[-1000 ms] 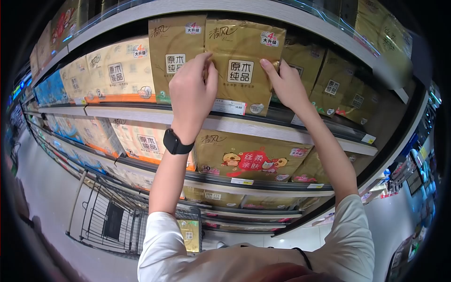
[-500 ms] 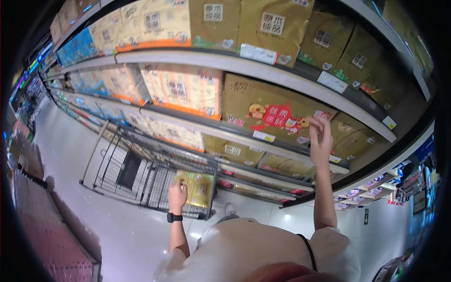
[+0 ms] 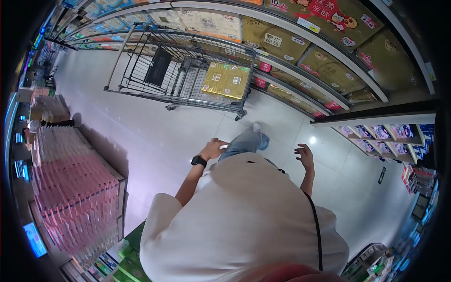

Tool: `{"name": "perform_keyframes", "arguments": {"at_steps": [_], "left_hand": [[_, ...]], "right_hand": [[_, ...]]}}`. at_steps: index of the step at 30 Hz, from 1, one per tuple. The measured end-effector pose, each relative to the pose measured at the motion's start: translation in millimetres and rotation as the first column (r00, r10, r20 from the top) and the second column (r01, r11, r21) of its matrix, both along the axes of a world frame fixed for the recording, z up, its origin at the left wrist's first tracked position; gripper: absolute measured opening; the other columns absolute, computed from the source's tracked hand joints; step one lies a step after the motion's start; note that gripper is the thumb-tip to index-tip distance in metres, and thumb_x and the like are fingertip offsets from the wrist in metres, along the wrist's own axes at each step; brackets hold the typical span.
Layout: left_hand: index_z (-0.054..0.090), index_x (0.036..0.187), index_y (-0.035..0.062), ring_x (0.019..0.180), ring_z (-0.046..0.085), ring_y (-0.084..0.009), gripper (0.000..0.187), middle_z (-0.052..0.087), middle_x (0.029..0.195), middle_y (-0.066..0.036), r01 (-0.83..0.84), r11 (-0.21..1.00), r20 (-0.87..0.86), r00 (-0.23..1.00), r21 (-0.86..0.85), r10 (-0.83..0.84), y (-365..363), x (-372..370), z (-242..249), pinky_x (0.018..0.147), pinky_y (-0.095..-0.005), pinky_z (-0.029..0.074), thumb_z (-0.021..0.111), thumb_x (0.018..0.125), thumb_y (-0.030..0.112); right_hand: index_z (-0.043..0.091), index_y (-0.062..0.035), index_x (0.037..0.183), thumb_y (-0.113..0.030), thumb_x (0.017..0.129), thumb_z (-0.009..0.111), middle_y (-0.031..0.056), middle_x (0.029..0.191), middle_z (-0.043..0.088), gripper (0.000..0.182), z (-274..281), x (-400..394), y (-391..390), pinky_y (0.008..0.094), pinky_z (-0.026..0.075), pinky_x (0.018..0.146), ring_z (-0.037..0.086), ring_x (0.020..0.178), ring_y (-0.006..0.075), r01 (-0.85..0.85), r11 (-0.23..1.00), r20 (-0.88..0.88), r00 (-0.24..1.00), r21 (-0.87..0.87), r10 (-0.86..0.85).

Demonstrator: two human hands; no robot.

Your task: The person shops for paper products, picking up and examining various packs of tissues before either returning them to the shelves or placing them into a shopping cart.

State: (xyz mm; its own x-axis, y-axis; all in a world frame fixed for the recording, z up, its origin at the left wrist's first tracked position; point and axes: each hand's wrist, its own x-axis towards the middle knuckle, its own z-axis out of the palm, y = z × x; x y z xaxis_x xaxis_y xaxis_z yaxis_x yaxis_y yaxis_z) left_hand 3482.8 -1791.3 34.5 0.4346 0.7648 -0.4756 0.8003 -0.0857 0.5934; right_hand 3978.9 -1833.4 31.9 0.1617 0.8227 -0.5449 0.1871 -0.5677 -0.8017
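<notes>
My left hand point(image 3: 213, 149), with a black watch point(image 3: 198, 161) on its wrist, hangs in front of my body beside my jeans point(image 3: 244, 144). Its fingers are loosely bent, and nothing I can make out is in it. My right hand point(image 3: 304, 156) is over the floor to the right, fingers apart and holding nothing. Ahead stands a wire shopping cart point(image 3: 181, 99). Two gold packs of tissue point(image 3: 226, 80) lie side by side in its right end, apart from both hands.
Shelves point(image 3: 277, 61) of packed tissue run along the far side, behind the cart. A tall stack of pink packs point(image 3: 77, 188) stands at the left. Green boxes point(image 3: 131, 256) are at the lower left, and another shelf rack point(image 3: 383, 141) is at the right.
My right hand has come down from the large gold pack on the shelf. My left hand has moved away from the cart. Cart and shelves now appear farther off.
</notes>
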Motion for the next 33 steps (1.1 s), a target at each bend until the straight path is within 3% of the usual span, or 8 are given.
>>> {"name": "perform_keyframes", "arguments": {"at_steps": [11,19,22,25,27,28,31,33], "left_hand": [[0.071,0.108,0.0076,0.111,0.056,-0.0328,0.022,0.069,0.11,-0.011,-0.264,0.855,0.141,0.964,0.446,0.225,71.2,-74.7,111.2,0.1,-0.041,0.044,0.059,0.089,0.007],[0.067,0.11,0.0045,0.093,0.063,-0.015,0.021,0.069,0.1,-0.005,-0.58,0.811,0.503,0.725,0.075,0.471,232.3,-118.7,76.7,0.085,-0.0352,0.049,0.054,0.095,0.013],[0.061,0.109,0.0127,0.091,0.063,-0.016,0.03,0.07,0.1,-0.005,-0.704,0.42,0.29,0.305,-0.573,0.907,321.8,-148.7,9.9,0.082,-0.0342,0.047,0.049,0.094,0.035],[0.057,0.111,0.01,0.079,0.057,-0.0217,0.033,0.064,0.097,-0.008,-0.727,0.018,0.037,-0.011,-0.686,0.999,383.0,-161.7,-104.0,0.078,-0.0413,0.044,0.051,0.091,0.035],[0.057,0.122,0.0077,0.086,0.057,-0.0274,0.041,0.06,0.107,-0.014,-0.763,-0.108,-0.111,-0.049,-0.637,0.993,395.8,-158.6,-226.6,0.08,-0.0431,0.044,0.053,0.089,0.031],[0.055,0.128,0.0081,0.105,0.055,-0.0318,0.048,0.055,0.122,-0.017,-0.649,-0.251,-0.161,-0.196,-0.718,0.967,391.4,-143.3,-191.8,0.09,-0.0499,0.044,0.057,0.087,0.033],[0.042,0.145,0.0171,0.135,0.039,-0.0374,0.071,0.039,0.151,-0.012,-0.497,-0.157,-0.172,-0.017,-0.853,0.985,363.0,-117.1,-289.1,0.109,-0.0645,0.024,0.061,0.083,0.047],[0.04,0.147,0.0195,0.138,0.036,-0.0368,0.074,0.036,0.155,-0.01,-0.263,-0.473,-0.448,-0.15,-0.841,0.881,379.4,-103.7,-239.1,0.112,-0.0634,0.02,0.062,0.083,0.05]], "right_hand": [[0.062,-0.0043,0.114,-0.015,0.099,0.05,0.0086,0.093,0.07,0.021,17.0,-5.9,77.9,0.0293,0.05,0.076,0.067,0.085,0.0163,-0.065,0.963,0.154,0.988,0.262,0.025],[0.062,-0.0032,0.116,-0.017,0.101,0.054,0.0057,0.099,0.069,0.021,75.5,-194.8,271.0,0.0286,0.05,0.085,0.066,0.094,0.0147,-0.305,0.863,-0.066,0.931,0.403,0.359],[0.061,-0.0024,0.117,-0.018,0.099,0.057,0.0085,0.1,0.07,0.024,52.2,-275.9,368.2,0.0297,0.05,0.087,0.067,0.096,0.018,-0.477,0.766,0.09,0.867,0.431,0.49],[0.06,-0.0025,0.119,-0.021,0.095,0.061,0.0133,0.108,0.069,0.031,-9.7,-353.5,442.3,0.0353,0.05,0.09,0.067,0.102,0.0255,-0.582,0.762,0.246,0.812,0.283,0.529],[0.06,-0.0036,0.12,-0.025,0.09,0.065,0.0184,0.115,0.067,0.037,-45.4,-396.7,490.6,0.0427,0.049,0.092,0.064,0.11,0.0342,-0.733,0.678,0.573,0.581,0.059,0.578],[0.059,-0.0024,0.122,-0.025,0.087,0.066,0.0225,0.117,0.065,0.042,-75.9,-409.0,509.7,0.0483,0.048,0.094,0.06,0.114,0.0386,-0.739,0.671,0.648,0.541,0.061,0.536],[0.055,-0.0013,0.128,-0.022,0.087,0.065,0.0265,0.122,0.061,0.047,-121.5,-449.1,553.8,0.0497,0.045,0.099,0.057,0.118,0.0395,-0.632,0.774,0.553,0.632,-0.039,0.543],[0.047,-0.0026,0.136,-0.02,0.084,0.065,0.0268,0.133,0.054,0.058,-122.9,-468.2,574.7,0.0487,0.042,0.105,0.051,0.126,0.0401,-0.609,0.742,0.453,0.597,-0.282,0.662]]}}
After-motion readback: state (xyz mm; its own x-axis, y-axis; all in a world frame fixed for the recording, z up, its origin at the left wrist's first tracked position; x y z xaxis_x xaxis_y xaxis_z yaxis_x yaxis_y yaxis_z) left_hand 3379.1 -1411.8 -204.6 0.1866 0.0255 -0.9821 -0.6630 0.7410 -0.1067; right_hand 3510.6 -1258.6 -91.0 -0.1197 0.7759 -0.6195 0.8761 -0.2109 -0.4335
